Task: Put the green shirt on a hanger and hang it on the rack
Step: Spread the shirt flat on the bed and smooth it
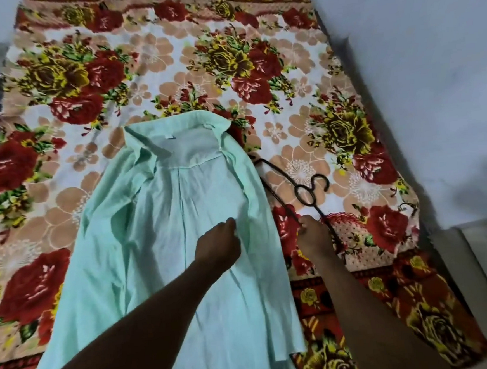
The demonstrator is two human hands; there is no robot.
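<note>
Red-flowered blanket [168, 59] bears green shirt [157, 220] and hanger [312, 182] beside pale wall [415, 54].

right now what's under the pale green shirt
The red and yellow floral blanket lies under the shirt. Anything else beneath is covered. The black wire hanger, gripped by the right hand, is beside it.
</note>
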